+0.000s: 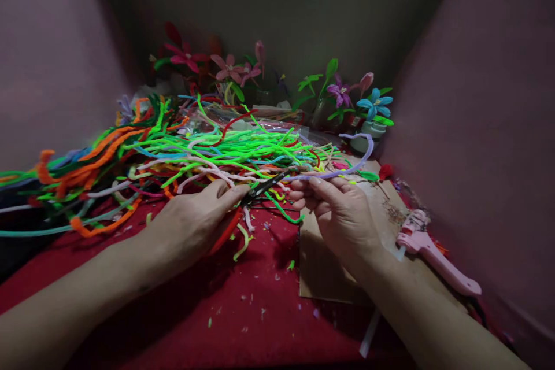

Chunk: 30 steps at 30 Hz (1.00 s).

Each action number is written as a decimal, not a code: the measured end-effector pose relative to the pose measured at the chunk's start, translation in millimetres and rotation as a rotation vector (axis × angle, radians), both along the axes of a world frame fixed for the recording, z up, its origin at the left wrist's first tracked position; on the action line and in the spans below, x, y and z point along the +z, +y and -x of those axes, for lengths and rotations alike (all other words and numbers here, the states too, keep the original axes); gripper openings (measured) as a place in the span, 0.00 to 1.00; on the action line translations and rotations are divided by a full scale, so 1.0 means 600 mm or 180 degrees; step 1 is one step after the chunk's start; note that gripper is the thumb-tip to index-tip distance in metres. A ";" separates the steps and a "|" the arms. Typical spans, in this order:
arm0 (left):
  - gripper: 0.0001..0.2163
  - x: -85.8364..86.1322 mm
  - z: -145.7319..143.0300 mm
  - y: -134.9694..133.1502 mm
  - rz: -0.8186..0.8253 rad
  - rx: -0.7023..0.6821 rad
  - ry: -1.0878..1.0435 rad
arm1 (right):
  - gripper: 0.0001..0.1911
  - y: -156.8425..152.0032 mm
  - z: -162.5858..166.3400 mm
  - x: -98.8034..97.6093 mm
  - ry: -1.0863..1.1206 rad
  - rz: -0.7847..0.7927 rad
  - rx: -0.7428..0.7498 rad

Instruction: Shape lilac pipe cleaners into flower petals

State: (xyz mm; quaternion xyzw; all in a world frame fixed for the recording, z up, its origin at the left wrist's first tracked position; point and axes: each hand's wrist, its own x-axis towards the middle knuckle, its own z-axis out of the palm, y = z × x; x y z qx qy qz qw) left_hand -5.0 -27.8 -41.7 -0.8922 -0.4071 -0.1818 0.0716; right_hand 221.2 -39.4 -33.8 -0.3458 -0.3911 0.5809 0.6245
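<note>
My left hand [195,214] is closed round the red handles of long-nosed pliers [271,184]. The dark jaws point right, and their tips are near the left end of a lavender pipe cleaner [347,171]. I cannot tell whether the jaws touch it. My right hand [340,211] pinches this pipe cleaner between thumb and fingers, close to the plier tips. Its free end curves upward and back to the left in a hook. Behind both hands lies a heap of loose pipe cleaners [243,153], mostly bright green, with pink, blue and red ones mixed in.
Orange and dark green pipe cleaners [99,156] spread out to the left. At right, a pink glue gun [442,260] lies beside a cardboard piece [323,266]. Pipe-cleaner flowers, one of them blue [375,105], stand along the back. Scraps litter the red cloth [243,324].
</note>
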 end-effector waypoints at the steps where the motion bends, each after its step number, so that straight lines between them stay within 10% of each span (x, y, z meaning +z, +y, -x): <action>1: 0.20 -0.001 -0.003 -0.003 -0.0133 0.0074 0.0227 | 0.05 -0.001 0.001 -0.001 -0.0021 0.0061 -0.0003; 30: 0.21 -0.015 -0.018 -0.022 -0.1002 0.0136 0.0840 | 0.06 -0.013 0.010 -0.002 -0.0046 0.0447 0.0154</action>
